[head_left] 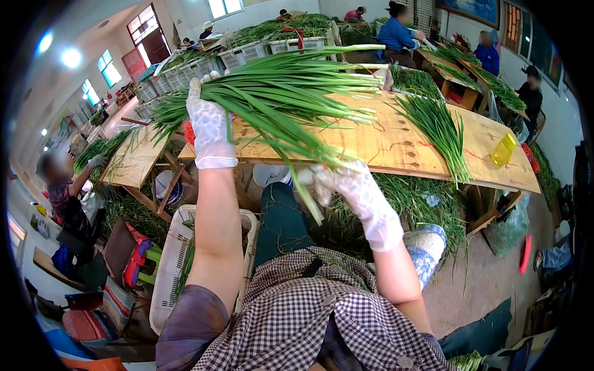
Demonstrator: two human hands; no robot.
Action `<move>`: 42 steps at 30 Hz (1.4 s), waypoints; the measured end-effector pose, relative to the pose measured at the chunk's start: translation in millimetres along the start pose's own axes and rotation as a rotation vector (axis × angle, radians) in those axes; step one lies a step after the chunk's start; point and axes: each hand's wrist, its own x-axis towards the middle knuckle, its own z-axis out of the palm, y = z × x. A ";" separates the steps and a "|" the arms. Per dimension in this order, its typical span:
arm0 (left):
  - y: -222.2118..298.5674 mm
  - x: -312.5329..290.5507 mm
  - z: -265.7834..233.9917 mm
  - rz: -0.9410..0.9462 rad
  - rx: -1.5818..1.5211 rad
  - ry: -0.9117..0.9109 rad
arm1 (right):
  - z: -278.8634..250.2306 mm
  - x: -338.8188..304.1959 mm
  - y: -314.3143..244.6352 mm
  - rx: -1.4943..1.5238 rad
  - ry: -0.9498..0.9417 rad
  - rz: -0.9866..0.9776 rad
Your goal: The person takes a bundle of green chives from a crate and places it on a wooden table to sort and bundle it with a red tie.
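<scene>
A big bunch of garlic chives, long flat green leaves with pale stem ends to the right, is held above the wooden table. My left hand, in a thin white patterned glove, is closed around its leafy part. My right hand, gloved alike, is at the lower stems near the table's front edge. Its fingers are smeared by motion, so whether they grip a stalk is unclear. One loose stalk droops below the bunch beside those fingers. A smaller bunch of chives lies on the table to the right.
The wooden table carries a yellow bottle at its right end. Heaped greens fill the floor beneath it. A white plastic crate stands left of my legs. White crates piled with greens line the back; other people work around.
</scene>
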 end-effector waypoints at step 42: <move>9.5 -6.3 -64.1 -0.135 -0.245 -0.115 | -25.0 4.5 45.4 -0.177 0.408 0.130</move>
